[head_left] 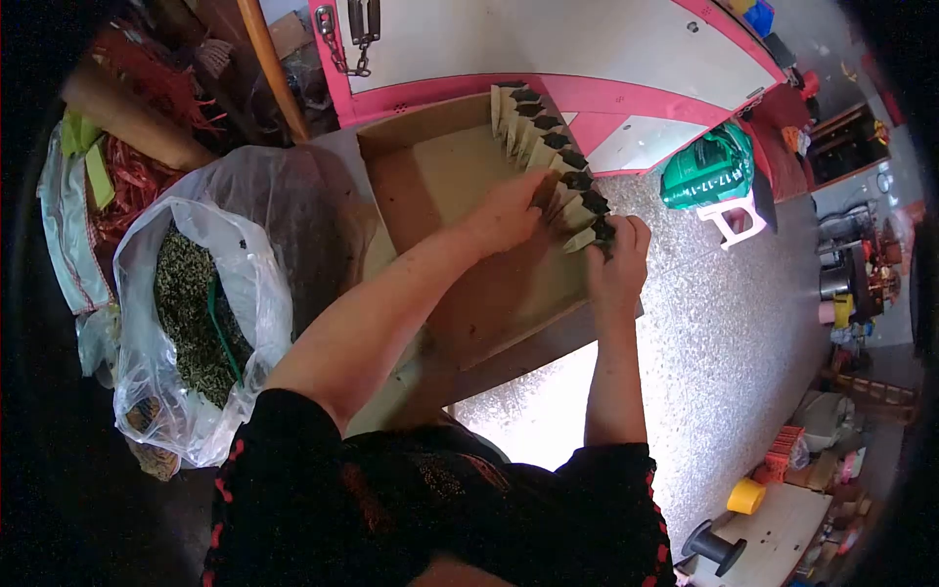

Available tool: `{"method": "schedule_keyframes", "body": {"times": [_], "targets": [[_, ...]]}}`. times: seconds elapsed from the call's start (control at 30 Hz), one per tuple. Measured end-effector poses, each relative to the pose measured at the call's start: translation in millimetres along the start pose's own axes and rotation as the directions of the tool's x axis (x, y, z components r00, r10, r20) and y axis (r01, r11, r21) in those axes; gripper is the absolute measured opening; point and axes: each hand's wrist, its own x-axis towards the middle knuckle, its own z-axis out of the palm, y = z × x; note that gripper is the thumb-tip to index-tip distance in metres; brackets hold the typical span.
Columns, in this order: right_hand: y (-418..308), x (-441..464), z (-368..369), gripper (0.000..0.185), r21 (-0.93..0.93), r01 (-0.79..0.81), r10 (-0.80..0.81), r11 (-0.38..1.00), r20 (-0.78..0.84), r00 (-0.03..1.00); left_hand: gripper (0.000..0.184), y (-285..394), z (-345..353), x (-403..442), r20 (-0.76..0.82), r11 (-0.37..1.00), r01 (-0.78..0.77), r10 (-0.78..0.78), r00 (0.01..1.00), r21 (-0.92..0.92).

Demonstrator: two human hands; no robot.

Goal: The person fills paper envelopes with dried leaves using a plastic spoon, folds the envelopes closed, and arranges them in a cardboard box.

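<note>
A row of small tan paper packets [555,155] with dark stuff showing at their tops leans along the right side of a shallow cardboard box [427,311]. My left hand [506,217] reaches across the box, its bent fingers closed on packets near the front of the row; its fingertips are partly hidden. At the row's near end my right hand [618,264] grips the last packet, thumb on one side and fingers curled over the dark top.
Left of the box stands a clear plastic bag [274,284] of dark, flaky material with a green-handled tool [225,333] in it. A pink-and-white cabinet [509,44] is behind. On the right floor are a green sack [709,166] and a white stool [736,223].
</note>
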Motion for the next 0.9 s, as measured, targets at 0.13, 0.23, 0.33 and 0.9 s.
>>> {"method": "schedule_keyframes", "body": {"times": [0.13, 0.23, 0.33, 0.9], "targets": [[0, 0, -3, 0.049, 0.023, -0.072, 0.071, 0.997, 0.037, 0.997, 0.049, -16, 0, -7, 0.020, 0.999, -0.007, 0.006, 1.000, 0.054], [-8, -2, -7, 0.051, 0.021, -0.138, 0.137, 0.990, 0.034, 0.990, 0.050, -8, -11, -20, -0.017, 0.998, -0.040, 0.040, 0.999, -0.041], [-9, -4, -9, 0.053, -0.007, -0.129, 0.129, 0.992, 0.007, 0.992, 0.051, -9, -18, -29, -0.003, 0.998, 0.026, -0.026, 1.000, 0.049], [-38, -12, 13, 0.054, 0.075, 0.341, -0.327, 0.937, -0.154, 0.933, 0.030, 23, -20, -140, -0.206, 0.951, -0.270, 0.297, 0.933, 0.148]]}}
